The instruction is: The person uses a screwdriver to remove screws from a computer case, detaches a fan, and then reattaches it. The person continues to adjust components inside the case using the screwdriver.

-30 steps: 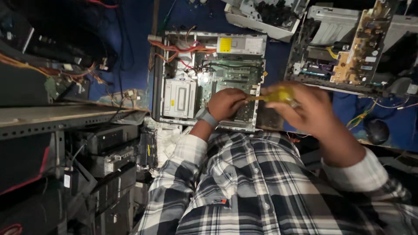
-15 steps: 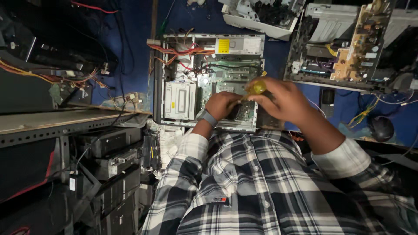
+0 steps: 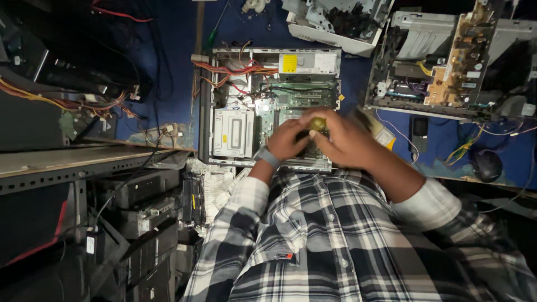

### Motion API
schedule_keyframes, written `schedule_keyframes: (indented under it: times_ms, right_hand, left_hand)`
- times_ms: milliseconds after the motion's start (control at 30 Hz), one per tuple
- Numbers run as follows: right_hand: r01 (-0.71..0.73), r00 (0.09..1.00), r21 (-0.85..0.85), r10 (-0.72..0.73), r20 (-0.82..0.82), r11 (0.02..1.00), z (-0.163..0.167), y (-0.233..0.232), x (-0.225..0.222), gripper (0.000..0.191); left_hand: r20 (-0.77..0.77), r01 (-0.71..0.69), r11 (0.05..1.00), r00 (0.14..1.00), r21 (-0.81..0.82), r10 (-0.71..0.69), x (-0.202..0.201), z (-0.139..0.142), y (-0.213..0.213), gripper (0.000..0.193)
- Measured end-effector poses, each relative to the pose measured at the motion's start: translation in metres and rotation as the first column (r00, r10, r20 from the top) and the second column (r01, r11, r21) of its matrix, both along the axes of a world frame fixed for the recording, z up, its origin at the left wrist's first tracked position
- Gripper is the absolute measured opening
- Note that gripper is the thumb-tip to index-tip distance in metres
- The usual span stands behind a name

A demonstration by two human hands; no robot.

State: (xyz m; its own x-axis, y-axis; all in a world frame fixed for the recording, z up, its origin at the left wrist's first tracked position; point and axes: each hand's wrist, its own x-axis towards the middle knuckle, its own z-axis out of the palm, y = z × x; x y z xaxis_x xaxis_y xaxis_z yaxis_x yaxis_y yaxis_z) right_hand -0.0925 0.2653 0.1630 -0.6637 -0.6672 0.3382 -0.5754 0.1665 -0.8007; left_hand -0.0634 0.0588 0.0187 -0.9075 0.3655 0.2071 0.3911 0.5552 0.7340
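From the head camera, I saw both hands meet over the open computer case [image 3: 268, 112], which lay flat near the near edge of the blue table [image 3: 168, 67]. The right hand [image 3: 349, 142] was closed around a yellow-handled tool [image 3: 318, 123]; only the rounded yellow end showed between thumb and fingers, held upright over the green board. The left hand [image 3: 285, 140], with a grey wristband [image 3: 267, 157], curled in just beside the tool. I could not tell whether it gripped the shaft or only steadied it.

I judged the step in hand to be working a fastener or part on the board with the tool's tip, which the fingers hid. The next move called for a steady, square push and a check of the tip, since a slip would land on the board.

For labels, a small square yellow sticker [image 3: 289, 63] sat on the grey power supply [image 3: 316, 62] at the case's far side. The silver drive box [image 3: 234, 133] on its left side carried a pale rectangular label. A blurred yellow-and-white packet [image 3: 383, 134] lay just beyond the right hand. Toward the far right corner stood a second opened chassis with a tan circuit board [image 3: 458, 61], and a dark mouse [image 3: 485, 165] lay nearer the right edge.
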Motion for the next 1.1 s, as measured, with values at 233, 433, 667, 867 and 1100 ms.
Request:
schedule_keyframes:
  times_ms: [233, 433, 667, 867, 1100]
  right_hand:
    - [-0.081, 0.947, -0.330, 0.176, 0.269, 0.940, -0.033, -0.027, 0.010, 0.025]
    - [0.188, 0.939, -0.303, -0.080, 0.336, 0.934, -0.032, -0.048, 0.026, 0.016]
    - [0.544, 0.839, -0.494, -0.446, 0.311, 0.679, -0.056, -0.084, 0.054, 0.023]
    - [0.538, 0.840, -0.551, -0.457, 0.291, 0.638, -0.076, -0.076, 0.035, 0.029]
    - [0.145, 0.843, -0.463, 0.136, 0.521, 0.874, -0.041, -0.029, -0.003, 0.052]
  left_hand:
    - [0.012, 0.008, 0.987, 1.000, 0.163, -0.010, 0.014, 0.026, -0.007, 0.017]
    - [-0.007, -0.045, 0.993, 0.999, 0.109, 0.046, 0.004, 0.017, -0.011, 0.021]
    - [-0.099, 0.071, 0.984, 0.994, 0.163, -0.056, -0.004, 0.018, -0.012, 0.042]
    - [-0.241, 0.150, 0.983, 0.963, 0.101, -0.122, -0.009, 0.019, -0.014, 0.042]
    - [-0.419, 0.035, 0.971, 0.898, -0.235, -0.134, 0.000, 0.030, -0.009, 0.010]
